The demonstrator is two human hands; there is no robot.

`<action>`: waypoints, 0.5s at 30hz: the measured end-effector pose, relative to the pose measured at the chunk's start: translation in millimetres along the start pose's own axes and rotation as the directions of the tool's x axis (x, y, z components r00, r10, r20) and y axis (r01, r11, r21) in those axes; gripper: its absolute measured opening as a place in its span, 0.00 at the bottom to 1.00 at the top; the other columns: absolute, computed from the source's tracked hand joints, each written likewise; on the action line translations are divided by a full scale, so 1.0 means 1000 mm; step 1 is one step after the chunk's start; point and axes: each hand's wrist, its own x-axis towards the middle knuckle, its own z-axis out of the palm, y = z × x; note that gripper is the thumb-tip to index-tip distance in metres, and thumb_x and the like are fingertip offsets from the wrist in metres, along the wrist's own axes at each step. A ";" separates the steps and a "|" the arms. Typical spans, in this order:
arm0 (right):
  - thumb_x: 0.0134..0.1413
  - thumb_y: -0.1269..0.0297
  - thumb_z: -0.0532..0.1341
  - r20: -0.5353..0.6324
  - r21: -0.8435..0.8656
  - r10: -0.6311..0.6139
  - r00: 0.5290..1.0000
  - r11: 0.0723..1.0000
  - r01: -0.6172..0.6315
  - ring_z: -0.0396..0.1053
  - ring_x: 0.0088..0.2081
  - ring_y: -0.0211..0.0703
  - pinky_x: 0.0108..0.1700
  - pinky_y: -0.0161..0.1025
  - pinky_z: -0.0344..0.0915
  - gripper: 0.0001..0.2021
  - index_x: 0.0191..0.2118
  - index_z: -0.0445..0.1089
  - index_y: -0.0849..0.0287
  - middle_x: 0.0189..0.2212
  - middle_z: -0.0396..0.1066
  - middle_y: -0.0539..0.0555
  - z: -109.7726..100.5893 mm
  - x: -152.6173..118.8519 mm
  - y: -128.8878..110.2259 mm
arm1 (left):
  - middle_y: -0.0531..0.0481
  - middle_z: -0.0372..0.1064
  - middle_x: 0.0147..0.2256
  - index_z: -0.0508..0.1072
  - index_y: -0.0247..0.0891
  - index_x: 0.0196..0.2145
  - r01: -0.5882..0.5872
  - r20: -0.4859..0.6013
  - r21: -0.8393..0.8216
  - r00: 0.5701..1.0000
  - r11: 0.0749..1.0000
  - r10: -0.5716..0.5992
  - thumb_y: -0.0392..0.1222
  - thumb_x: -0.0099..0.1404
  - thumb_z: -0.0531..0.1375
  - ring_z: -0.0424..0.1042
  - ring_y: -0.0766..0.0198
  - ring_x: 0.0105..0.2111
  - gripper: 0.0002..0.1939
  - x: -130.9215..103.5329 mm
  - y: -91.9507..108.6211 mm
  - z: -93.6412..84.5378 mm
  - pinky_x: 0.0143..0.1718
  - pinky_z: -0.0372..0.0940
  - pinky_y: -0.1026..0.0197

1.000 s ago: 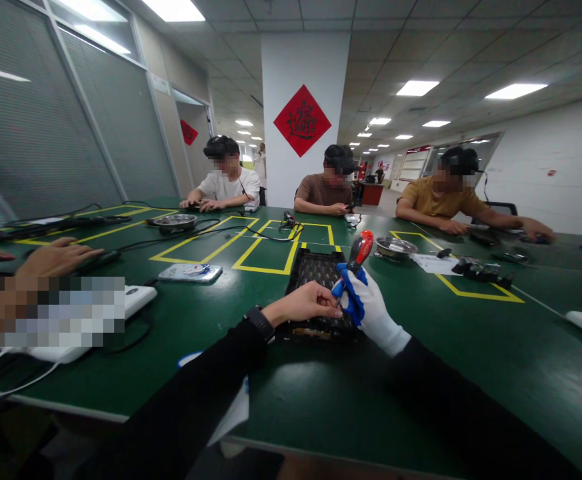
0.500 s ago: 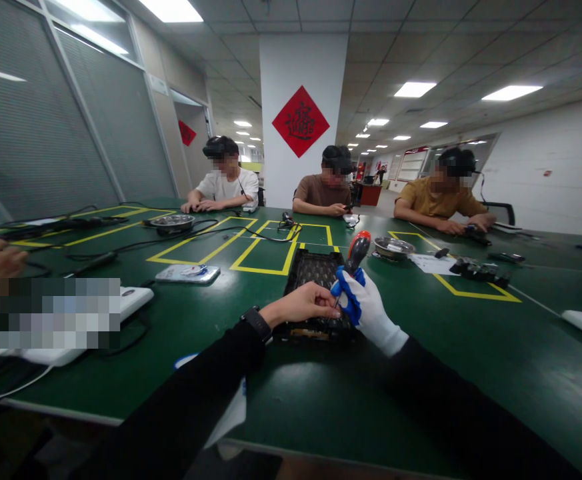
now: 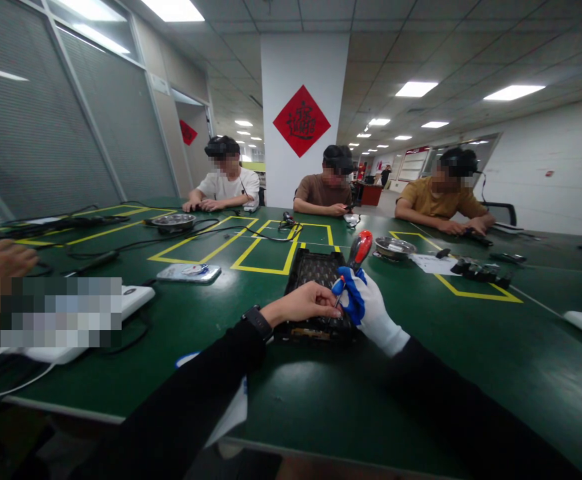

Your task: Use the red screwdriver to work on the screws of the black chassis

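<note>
A screwdriver [image 3: 360,249] with a red and dark grey handle stands tilted in my right hand [image 3: 365,303], which wears a white glove with blue on the fingers. My gloved fingers are closed round its lower handle, and the thin shaft points down. My bare left hand [image 3: 308,301] is pinched beside the shaft, over a black plastic housing [image 3: 315,267] that lies on the table. What the left fingertips hold is too small to make out. The screwdriver's tip is hidden near those fingertips.
On the green table [image 3: 281,387] lie a phone [image 3: 189,273], metal bowls [image 3: 395,247], black parts [image 3: 481,272] and cables. A white device [image 3: 135,300] is at left, near another person's hand [image 3: 1,270]. Across sit three people [image 3: 323,193].
The screwdriver's handle has turned in my right hand and shows more red, and the gloved fingers have shifted round it. My left hand keeps its place.
</note>
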 end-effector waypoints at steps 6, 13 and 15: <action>0.41 0.63 0.64 0.112 -0.118 -0.094 0.989 0.987 0.107 0.64 0.24 0.35 0.24 0.32 0.63 0.17 0.40 0.67 0.57 0.23 0.68 0.48 -0.006 -0.004 -0.006 | 0.54 0.62 0.24 0.66 0.30 0.23 0.016 -0.005 -0.010 1.000 1.000 -0.016 0.47 0.51 0.62 0.60 0.72 0.25 0.15 0.001 -0.006 -0.001 0.30 0.57 0.67; 0.43 0.61 0.63 0.099 -0.148 -0.071 0.993 0.985 0.085 0.65 0.24 0.36 0.24 0.32 0.63 0.13 0.38 0.68 0.59 0.24 0.69 0.50 -0.004 -0.005 -0.011 | 0.58 0.56 0.19 0.65 0.30 0.21 0.030 -0.028 0.005 0.999 1.000 -0.030 0.47 0.51 0.62 0.54 0.75 0.20 0.16 0.000 -0.004 -0.001 0.23 0.51 0.70; 0.47 0.56 0.60 0.064 -0.069 -0.022 0.998 0.997 0.026 0.61 0.20 0.34 0.19 0.31 0.59 0.13 0.36 0.66 0.58 0.21 0.67 0.49 -0.001 -0.004 -0.009 | 0.57 0.58 0.20 0.65 0.30 0.21 0.020 -0.029 -0.003 0.999 1.000 -0.020 0.46 0.51 0.62 0.56 0.75 0.21 0.15 0.000 -0.002 -0.001 0.25 0.53 0.70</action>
